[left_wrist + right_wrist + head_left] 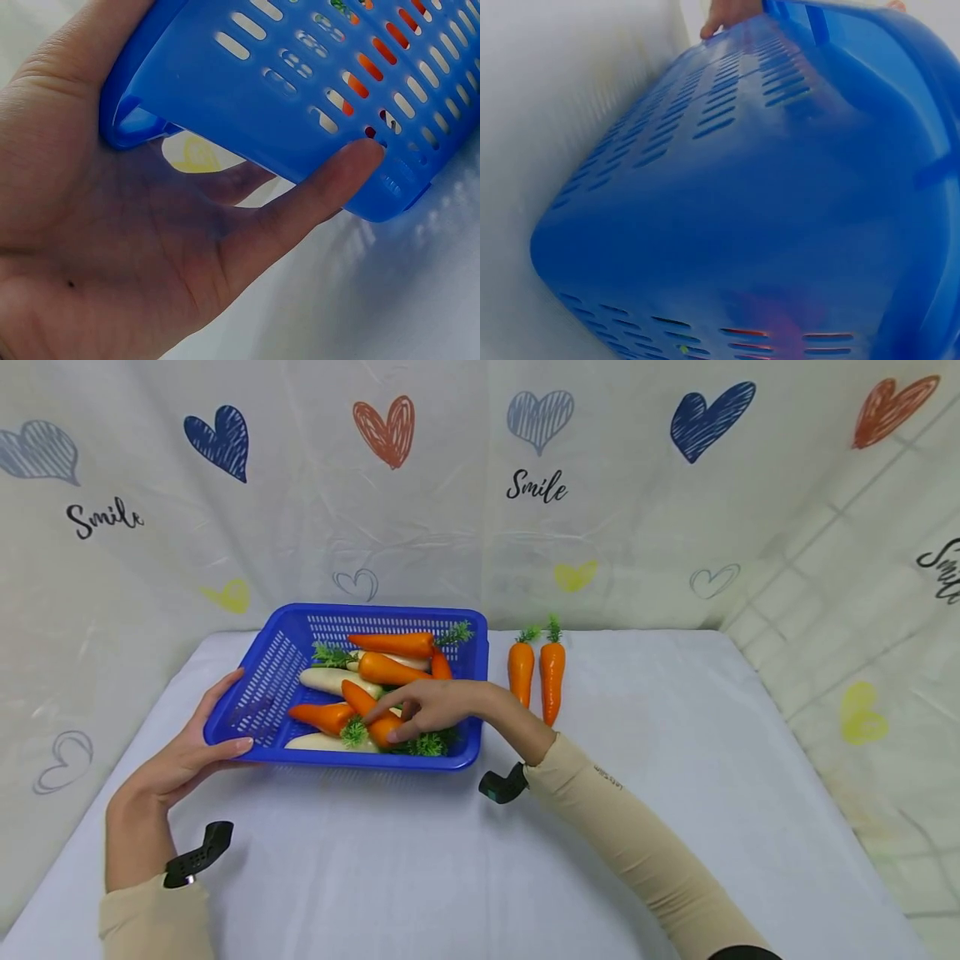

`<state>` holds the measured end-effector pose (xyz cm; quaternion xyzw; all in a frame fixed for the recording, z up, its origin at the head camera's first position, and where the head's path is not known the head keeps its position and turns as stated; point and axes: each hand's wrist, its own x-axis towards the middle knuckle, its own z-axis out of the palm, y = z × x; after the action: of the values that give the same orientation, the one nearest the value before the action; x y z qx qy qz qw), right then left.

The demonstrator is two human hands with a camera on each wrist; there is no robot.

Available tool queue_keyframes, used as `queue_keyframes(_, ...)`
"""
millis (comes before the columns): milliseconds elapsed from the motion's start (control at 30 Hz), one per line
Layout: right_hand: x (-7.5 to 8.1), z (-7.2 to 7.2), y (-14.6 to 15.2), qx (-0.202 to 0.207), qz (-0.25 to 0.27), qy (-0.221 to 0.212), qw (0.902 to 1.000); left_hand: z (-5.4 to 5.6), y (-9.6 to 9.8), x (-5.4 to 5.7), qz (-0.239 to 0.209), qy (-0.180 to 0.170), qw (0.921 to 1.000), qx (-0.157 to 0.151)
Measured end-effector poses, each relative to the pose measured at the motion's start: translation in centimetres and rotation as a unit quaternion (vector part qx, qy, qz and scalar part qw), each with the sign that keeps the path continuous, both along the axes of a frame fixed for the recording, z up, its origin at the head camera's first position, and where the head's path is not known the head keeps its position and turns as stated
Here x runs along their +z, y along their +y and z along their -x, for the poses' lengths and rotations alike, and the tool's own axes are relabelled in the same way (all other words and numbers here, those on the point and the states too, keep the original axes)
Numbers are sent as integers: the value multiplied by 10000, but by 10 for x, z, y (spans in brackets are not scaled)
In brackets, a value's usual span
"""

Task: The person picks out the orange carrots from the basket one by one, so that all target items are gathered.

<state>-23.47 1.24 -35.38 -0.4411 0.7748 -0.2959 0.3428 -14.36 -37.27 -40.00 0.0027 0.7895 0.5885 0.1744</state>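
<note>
A blue plastic basket [345, 761] with slotted walls holds several orange carrots and white radishes. At its left end my left hand [176, 760] grips the rim, thumb over the front corner; the left wrist view shows the fingers [315, 184] under and against the basket wall. My right hand [431, 703] reaches over the right side into the basket. Its thumb and index finger pinch a carrot [359, 698] near the front. Close by are another carrot [322, 717] and a white radish [330, 682]. The right wrist view shows mostly the basket's outer wall [727, 202], so the right fingers are hidden there.
Right of the basket, two carrots with green tops lie side by side: one carrot [521, 670] and another carrot [552, 681]. A white cloth [390, 877] covers the table. Behind it hangs a pale curtain [450, 527] printed with hearts.
</note>
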Motion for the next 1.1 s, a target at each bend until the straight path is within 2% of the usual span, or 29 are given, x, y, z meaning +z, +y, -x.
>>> queue_keyframes(300, 1, -3, 0, -259, 324, 235, 9989, 0, 0, 2, 1, -24, 10000, 36)
queue_keyframes(567, 1, -6, 5, -737, 688, 508, 9936, 0, 1, 1, -36, -44, 10000, 42)
queue_keyframes(833, -2, -6, 9, -1404, 1385, 1275, 9720, 1, 1, 1, -77, -36, 10000, 39)
queue_keyframes(1100, 2, -12, 22, -2320, 1627, 1231, 9511, 1, 0, 0, -93, -57, 9999, 50)
